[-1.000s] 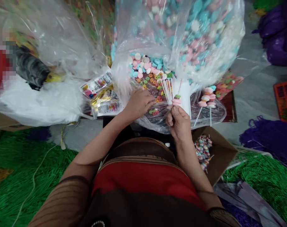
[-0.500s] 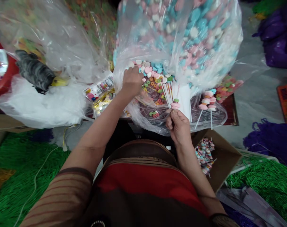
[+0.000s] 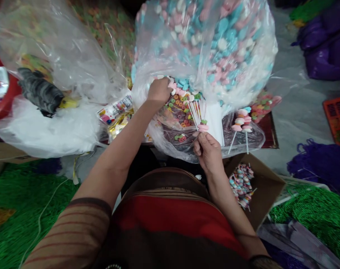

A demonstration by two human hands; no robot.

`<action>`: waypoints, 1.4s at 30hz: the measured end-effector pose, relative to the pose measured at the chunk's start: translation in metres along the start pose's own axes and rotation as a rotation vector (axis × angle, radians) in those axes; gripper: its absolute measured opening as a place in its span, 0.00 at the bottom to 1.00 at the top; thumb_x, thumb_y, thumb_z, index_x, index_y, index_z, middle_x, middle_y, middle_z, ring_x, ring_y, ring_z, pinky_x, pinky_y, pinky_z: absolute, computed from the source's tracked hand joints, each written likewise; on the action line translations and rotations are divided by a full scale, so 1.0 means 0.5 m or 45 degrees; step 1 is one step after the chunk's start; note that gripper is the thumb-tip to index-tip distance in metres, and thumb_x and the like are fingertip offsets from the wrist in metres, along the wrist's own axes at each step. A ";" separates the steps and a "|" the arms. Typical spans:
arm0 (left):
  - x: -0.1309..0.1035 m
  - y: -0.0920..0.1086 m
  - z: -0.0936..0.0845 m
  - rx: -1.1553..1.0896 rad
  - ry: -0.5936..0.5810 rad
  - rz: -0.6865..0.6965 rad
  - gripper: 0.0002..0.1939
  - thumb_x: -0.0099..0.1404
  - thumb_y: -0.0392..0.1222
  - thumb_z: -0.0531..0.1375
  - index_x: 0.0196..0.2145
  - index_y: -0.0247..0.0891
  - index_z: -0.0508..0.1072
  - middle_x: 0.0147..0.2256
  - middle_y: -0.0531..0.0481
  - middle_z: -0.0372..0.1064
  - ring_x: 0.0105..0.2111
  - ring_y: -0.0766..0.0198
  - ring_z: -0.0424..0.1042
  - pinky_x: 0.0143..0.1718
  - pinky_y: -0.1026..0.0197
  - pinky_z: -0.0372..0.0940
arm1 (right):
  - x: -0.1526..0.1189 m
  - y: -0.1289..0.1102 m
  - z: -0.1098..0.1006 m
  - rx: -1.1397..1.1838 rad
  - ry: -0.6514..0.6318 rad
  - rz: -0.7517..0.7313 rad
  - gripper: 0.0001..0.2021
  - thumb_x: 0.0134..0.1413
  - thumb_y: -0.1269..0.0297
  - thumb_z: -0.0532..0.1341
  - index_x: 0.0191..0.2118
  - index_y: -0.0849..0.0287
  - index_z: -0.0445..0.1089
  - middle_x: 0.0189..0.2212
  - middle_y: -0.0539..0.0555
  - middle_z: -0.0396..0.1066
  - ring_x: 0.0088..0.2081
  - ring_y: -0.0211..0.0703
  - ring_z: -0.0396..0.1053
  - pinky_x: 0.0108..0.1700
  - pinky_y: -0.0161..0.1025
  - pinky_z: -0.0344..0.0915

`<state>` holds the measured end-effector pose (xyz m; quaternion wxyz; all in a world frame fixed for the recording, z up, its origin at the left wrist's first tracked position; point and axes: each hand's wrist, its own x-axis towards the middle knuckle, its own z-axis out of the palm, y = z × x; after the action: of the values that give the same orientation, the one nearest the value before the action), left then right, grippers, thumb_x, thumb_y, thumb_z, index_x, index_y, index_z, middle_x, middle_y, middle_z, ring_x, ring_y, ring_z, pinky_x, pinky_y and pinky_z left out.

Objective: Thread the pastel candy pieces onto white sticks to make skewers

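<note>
My right hand (image 3: 207, 149) pinches a candy skewer near its lower end. On it are a pink marshmallow (image 3: 203, 127) and a green gummy ring (image 3: 204, 121). My left hand (image 3: 159, 90) is at the heap of pink, white and blue marshmallows (image 3: 181, 86), fingers curled downward; their tips and anything between them are hidden. Several white sticks (image 3: 196, 111) lie fanned out just beyond the skewer. Between the hands are coloured gummy rings (image 3: 182, 106) on clear plastic. Two filled marshmallow skewers (image 3: 243, 120) rest to the right of my right hand.
A big clear bag of marshmallows (image 3: 223, 41) stands behind the heap, beside a bag of gummies (image 3: 108, 41). At lower right, a cardboard box (image 3: 266, 190) holds wrapped skewers (image 3: 242, 185). A white plastic bag (image 3: 49, 130) and shiny packets (image 3: 118, 110) lie left.
The whole view has shifted slightly. My left hand stays at the marshmallow heap with its fingers a little more tucked in. My right hand still holds the skewer.
</note>
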<state>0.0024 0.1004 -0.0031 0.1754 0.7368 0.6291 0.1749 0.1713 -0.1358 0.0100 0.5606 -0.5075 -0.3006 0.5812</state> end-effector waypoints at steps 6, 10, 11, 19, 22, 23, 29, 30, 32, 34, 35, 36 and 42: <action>-0.018 0.005 -0.004 -0.025 0.044 0.043 0.16 0.60 0.33 0.61 0.46 0.43 0.77 0.48 0.40 0.75 0.52 0.47 0.72 0.54 0.51 0.67 | -0.004 -0.002 -0.003 -0.079 -0.005 0.010 0.22 0.55 0.41 0.69 0.36 0.57 0.73 0.16 0.42 0.58 0.18 0.31 0.49 0.21 0.33 0.43; -0.086 0.026 -0.023 -0.411 0.043 0.038 0.09 0.60 0.33 0.62 0.39 0.41 0.74 0.35 0.49 0.73 0.40 0.57 0.73 0.45 0.56 0.68 | 0.004 -0.007 -0.004 -0.131 0.034 -0.029 0.21 0.54 0.41 0.70 0.38 0.57 0.74 0.18 0.42 0.60 0.19 0.31 0.49 0.21 0.33 0.44; -0.113 0.035 -0.027 -0.578 0.003 0.021 0.07 0.59 0.34 0.63 0.37 0.40 0.73 0.32 0.51 0.71 0.36 0.61 0.72 0.41 0.59 0.68 | 0.009 -0.010 -0.002 -0.132 0.057 -0.051 0.21 0.53 0.42 0.71 0.38 0.57 0.74 0.18 0.42 0.60 0.19 0.31 0.49 0.21 0.33 0.44; -0.294 0.090 -0.030 -1.507 -0.456 0.136 0.18 0.57 0.48 0.71 0.36 0.40 0.67 0.31 0.55 0.68 0.32 0.68 0.70 0.36 0.64 0.67 | 0.039 -0.036 0.034 -0.193 0.058 -0.150 0.22 0.51 0.40 0.71 0.39 0.55 0.77 0.24 0.46 0.67 0.19 0.30 0.48 0.21 0.34 0.45; -0.304 0.089 -0.026 -1.501 -0.435 0.158 0.22 0.55 0.55 0.73 0.36 0.41 0.69 0.31 0.55 0.68 0.32 0.67 0.70 0.37 0.63 0.67 | 0.034 -0.034 0.037 -0.141 0.036 -0.135 0.22 0.50 0.41 0.72 0.38 0.56 0.77 0.22 0.44 0.64 0.19 0.29 0.47 0.21 0.33 0.45; -0.304 0.087 -0.026 -1.456 -0.409 0.173 0.23 0.55 0.56 0.73 0.37 0.41 0.70 0.32 0.55 0.69 0.32 0.67 0.70 0.37 0.63 0.67 | 0.032 -0.034 0.037 -0.119 0.028 -0.122 0.23 0.49 0.41 0.73 0.38 0.56 0.77 0.22 0.44 0.63 0.19 0.28 0.47 0.21 0.33 0.44; -0.311 0.083 -0.031 -1.205 -0.314 0.258 0.22 0.57 0.57 0.72 0.41 0.41 0.74 0.32 0.54 0.76 0.34 0.64 0.74 0.40 0.61 0.68 | 0.033 -0.037 0.030 -0.133 -0.018 0.005 0.22 0.47 0.44 0.75 0.35 0.57 0.74 0.18 0.41 0.55 0.17 0.27 0.44 0.20 0.33 0.42; -0.314 0.082 -0.030 -1.253 -0.345 0.246 0.22 0.58 0.57 0.72 0.41 0.41 0.74 0.33 0.53 0.76 0.34 0.64 0.74 0.41 0.61 0.68 | 0.034 -0.037 0.030 -0.147 -0.009 0.009 0.21 0.47 0.44 0.74 0.35 0.57 0.74 0.18 0.41 0.55 0.17 0.28 0.44 0.20 0.33 0.41; -0.320 0.080 -0.023 -1.395 -0.427 0.198 0.23 0.59 0.59 0.71 0.43 0.41 0.74 0.36 0.51 0.78 0.36 0.63 0.76 0.42 0.60 0.70 | 0.036 -0.034 0.033 -0.174 0.027 -0.008 0.20 0.49 0.45 0.73 0.35 0.57 0.73 0.19 0.42 0.57 0.18 0.28 0.44 0.20 0.33 0.41; -0.326 0.080 -0.016 -1.479 -0.459 0.146 0.23 0.60 0.58 0.70 0.44 0.40 0.75 0.40 0.49 0.79 0.39 0.63 0.77 0.44 0.60 0.71 | 0.037 -0.028 0.038 -0.206 0.068 -0.050 0.20 0.48 0.44 0.73 0.35 0.56 0.74 0.20 0.43 0.59 0.19 0.29 0.46 0.20 0.33 0.42; -0.329 0.081 -0.013 -1.482 -0.443 0.119 0.21 0.60 0.56 0.70 0.44 0.39 0.76 0.41 0.49 0.80 0.40 0.64 0.77 0.45 0.61 0.71 | 0.037 -0.025 0.041 -0.218 0.081 -0.071 0.20 0.47 0.44 0.74 0.35 0.56 0.74 0.20 0.43 0.59 0.19 0.29 0.46 0.20 0.33 0.42; -0.331 0.083 -0.011 -1.470 -0.417 0.095 0.20 0.60 0.54 0.70 0.43 0.39 0.77 0.41 0.49 0.79 0.39 0.65 0.77 0.45 0.62 0.71 | 0.036 -0.023 0.044 -0.224 0.085 -0.088 0.20 0.47 0.44 0.74 0.34 0.56 0.75 0.20 0.43 0.60 0.20 0.30 0.47 0.21 0.33 0.43; -0.323 0.080 -0.008 -1.512 -0.227 -0.076 0.11 0.62 0.48 0.66 0.37 0.39 0.75 0.32 0.53 0.77 0.33 0.67 0.76 0.36 0.63 0.71 | 0.008 -0.031 0.031 -0.241 -0.014 -0.156 0.20 0.60 0.41 0.66 0.41 0.54 0.76 0.27 0.48 0.71 0.19 0.31 0.53 0.21 0.34 0.48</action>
<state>0.0110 -0.0651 0.0137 0.6139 0.5066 0.4270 0.4291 0.1632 -0.1257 0.0281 0.5429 -0.5356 -0.3876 0.5178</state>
